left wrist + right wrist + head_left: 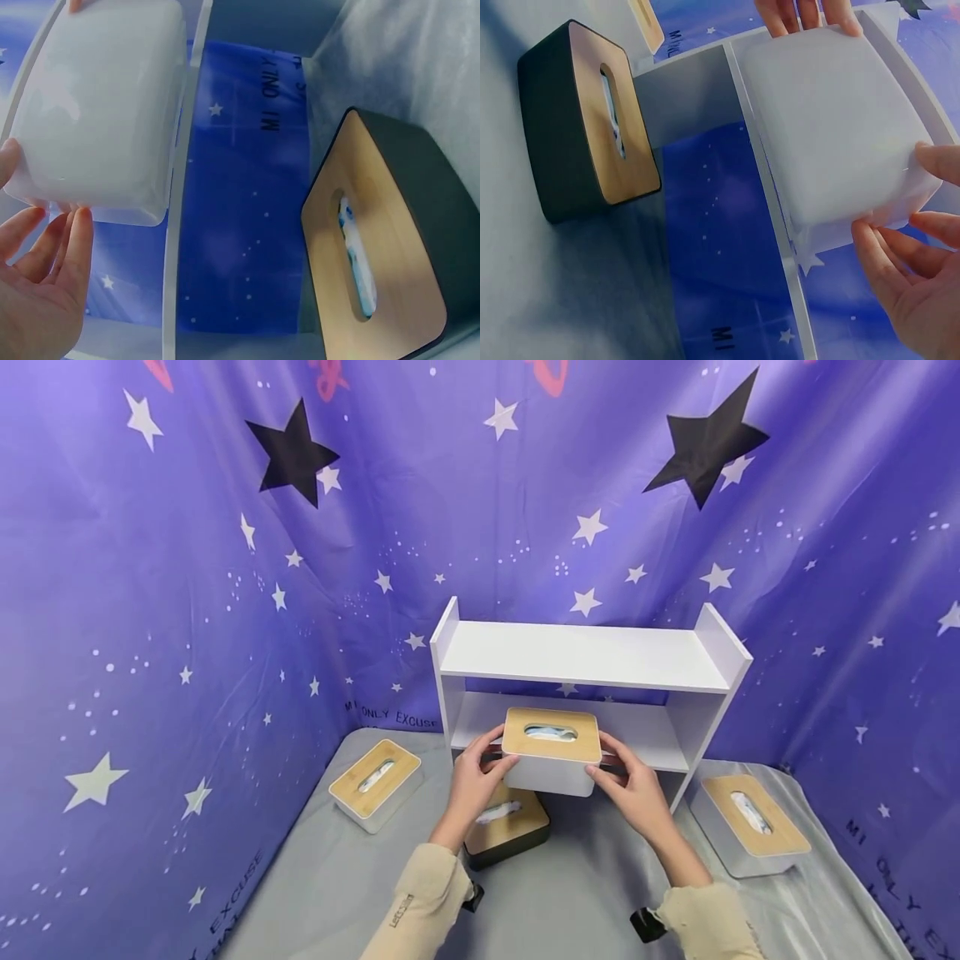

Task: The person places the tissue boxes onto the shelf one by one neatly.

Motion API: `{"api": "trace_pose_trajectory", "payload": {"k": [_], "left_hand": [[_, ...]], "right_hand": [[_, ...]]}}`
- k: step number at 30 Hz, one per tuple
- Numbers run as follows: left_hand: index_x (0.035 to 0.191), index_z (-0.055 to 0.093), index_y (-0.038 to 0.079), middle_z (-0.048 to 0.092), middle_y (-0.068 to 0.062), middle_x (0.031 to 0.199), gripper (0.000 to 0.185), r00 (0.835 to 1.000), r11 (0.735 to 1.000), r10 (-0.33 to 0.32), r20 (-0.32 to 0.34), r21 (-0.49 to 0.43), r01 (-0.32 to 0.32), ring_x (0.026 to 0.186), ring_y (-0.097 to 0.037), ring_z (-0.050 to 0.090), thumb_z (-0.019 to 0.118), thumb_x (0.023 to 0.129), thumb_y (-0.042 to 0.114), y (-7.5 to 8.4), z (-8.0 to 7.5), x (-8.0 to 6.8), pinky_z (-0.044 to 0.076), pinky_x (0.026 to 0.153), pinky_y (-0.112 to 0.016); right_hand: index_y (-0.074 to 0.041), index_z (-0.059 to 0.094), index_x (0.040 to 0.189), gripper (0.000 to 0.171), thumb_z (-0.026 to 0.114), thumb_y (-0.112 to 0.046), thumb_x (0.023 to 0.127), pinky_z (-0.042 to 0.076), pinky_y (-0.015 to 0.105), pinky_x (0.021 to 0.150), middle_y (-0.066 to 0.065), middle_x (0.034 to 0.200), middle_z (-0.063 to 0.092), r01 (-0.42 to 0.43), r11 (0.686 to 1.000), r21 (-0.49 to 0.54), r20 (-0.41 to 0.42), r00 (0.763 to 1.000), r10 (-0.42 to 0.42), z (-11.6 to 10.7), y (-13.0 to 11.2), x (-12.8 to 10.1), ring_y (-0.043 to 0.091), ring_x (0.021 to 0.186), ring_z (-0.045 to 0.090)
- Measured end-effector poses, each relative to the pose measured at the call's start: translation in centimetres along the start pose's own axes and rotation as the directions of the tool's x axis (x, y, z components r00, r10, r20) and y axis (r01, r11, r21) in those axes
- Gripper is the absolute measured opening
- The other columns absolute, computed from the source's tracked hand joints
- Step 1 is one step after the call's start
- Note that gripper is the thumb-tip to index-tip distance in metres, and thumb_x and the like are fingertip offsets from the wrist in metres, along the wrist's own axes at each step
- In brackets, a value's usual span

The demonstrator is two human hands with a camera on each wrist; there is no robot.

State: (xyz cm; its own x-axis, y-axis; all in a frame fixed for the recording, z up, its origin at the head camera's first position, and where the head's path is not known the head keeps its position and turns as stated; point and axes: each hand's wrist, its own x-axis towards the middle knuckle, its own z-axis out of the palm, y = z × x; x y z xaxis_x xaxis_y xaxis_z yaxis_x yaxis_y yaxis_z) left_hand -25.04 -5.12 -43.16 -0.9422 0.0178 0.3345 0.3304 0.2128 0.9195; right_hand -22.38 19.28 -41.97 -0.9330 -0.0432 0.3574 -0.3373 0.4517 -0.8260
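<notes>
I hold a white tissue box (551, 752) with a wooden lid in the air between both hands, just in front of the lower level of a white two-tier shelf (585, 656). My left hand (474, 779) grips its left end, thumb on the lid edge and fingers underneath. My right hand (636, 787) grips the right end the same way. The left wrist view shows the white box's underside (97, 105) above my left hand (37, 277). The same underside (832, 127) appears in the right wrist view beside my right hand (915, 262).
A black tissue box (510, 827) lies on the grey table cloth (585, 893) under the held box, also seen from the wrists (382, 240) (585, 120). A white box (375, 783) sits left of the shelf and another (753, 827) to its right. A purple star curtain surrounds the table.
</notes>
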Motion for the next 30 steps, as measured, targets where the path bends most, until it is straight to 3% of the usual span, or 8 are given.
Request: {"api": "trace_pose_trajectory", "payload": {"k": [4, 10, 13, 17, 22, 30], "left_hand": [[0.143, 0.052, 0.002, 0.059, -0.023, 0.136, 0.055, 1.0, 1.0, -0.023, 0.004, -0.013, 0.023, 0.114, -0.04, 0.065, 0.071, 0.092, 0.008, -0.3, -0.6, -0.2, 0.059, 0.091, -0.041], [0.145, 0.052, 0.01, 0.063, -0.02, 0.132, 0.054, 1.0, 0.999, -0.021, -0.007, -0.029, 0.02, 0.114, -0.036, 0.067, 0.07, 0.094, 0.016, -0.7, -1.1, 0.5, 0.057, 0.096, -0.041], [0.145, 0.052, 0.01, 0.063, -0.019, 0.132, 0.054, 1.0, 1.0, -0.007, -0.022, -0.007, 0.007, 0.114, -0.033, 0.067, 0.069, 0.094, 0.018, -1.0, -1.2, 0.8, 0.058, 0.095, -0.038], [0.144, 0.052, 0.008, 0.062, -0.018, 0.135, 0.052, 0.999, 1.0, 0.01, -0.04, 0.025, -0.009, 0.12, -0.032, 0.064, 0.068, 0.095, 0.017, -1.1, -1.2, 1.6, 0.057, 0.098, -0.039], [0.145, 0.05, 0.005, 0.059, -0.019, 0.14, 0.051, 0.999, 0.998, -0.019, -0.033, 0.059, 0.021, 0.127, -0.034, 0.058, 0.065, 0.097, 0.015, -1.2, -1.2, 2.2, 0.052, 0.104, -0.046], [0.143, 0.05, 0.0, 0.059, -0.023, 0.138, 0.049, 0.997, 0.994, -0.011, -0.075, 0.108, 0.019, 0.127, -0.04, 0.057, 0.062, 0.099, 0.017, -1.7, -1.3, 3.2, 0.052, 0.103, -0.051]], "right_hand": [[0.002, 0.046, 0.146, 0.057, 0.067, -0.012, 0.095, 0.052, 0.011, 0.089, 0.026, 0.14, 0.056, -0.007, 1.0, 0.019, 0.013, 1.0, 0.007, 1.0, 0.1, 0.1, 0.038, 0.12, 0.061], [0.001, 0.044, 0.148, 0.057, 0.066, -0.014, 0.097, 0.055, 0.043, 0.098, 0.026, 0.143, 0.054, -0.009, 1.0, 0.029, 0.025, 1.0, 0.009, 2.0, 0.2, 1.3, 0.04, 0.124, 0.059], [0.001, 0.043, 0.148, 0.058, 0.065, -0.012, 0.097, 0.053, 0.052, 0.101, 0.027, 0.143, 0.053, -0.005, 0.999, 0.035, 0.033, 0.999, 0.004, 2.2, 0.3, 1.9, 0.042, 0.125, 0.058], [0.003, 0.04, 0.149, 0.059, 0.064, -0.012, 0.097, 0.051, 0.056, 0.102, 0.029, 0.145, 0.05, 0.001, 1.0, 0.007, 0.048, 0.999, -0.001, 2.5, 0.4, 2.8, 0.045, 0.125, 0.056], [0.005, 0.036, 0.15, 0.06, 0.06, -0.016, 0.1, 0.05, 0.055, 0.103, 0.029, 0.147, 0.048, -0.016, 0.996, -0.083, 0.061, 0.998, 0.021, 3.1, 0.4, 3.5, 0.046, 0.128, 0.055], [0.004, 0.037, 0.15, 0.057, 0.057, -0.019, 0.102, 0.052, 0.052, 0.101, 0.028, 0.144, 0.052, 0.001, 0.975, -0.223, 0.073, 0.997, 0.015, 4.0, 0.2, 5.1, 0.043, 0.125, 0.058]]}}
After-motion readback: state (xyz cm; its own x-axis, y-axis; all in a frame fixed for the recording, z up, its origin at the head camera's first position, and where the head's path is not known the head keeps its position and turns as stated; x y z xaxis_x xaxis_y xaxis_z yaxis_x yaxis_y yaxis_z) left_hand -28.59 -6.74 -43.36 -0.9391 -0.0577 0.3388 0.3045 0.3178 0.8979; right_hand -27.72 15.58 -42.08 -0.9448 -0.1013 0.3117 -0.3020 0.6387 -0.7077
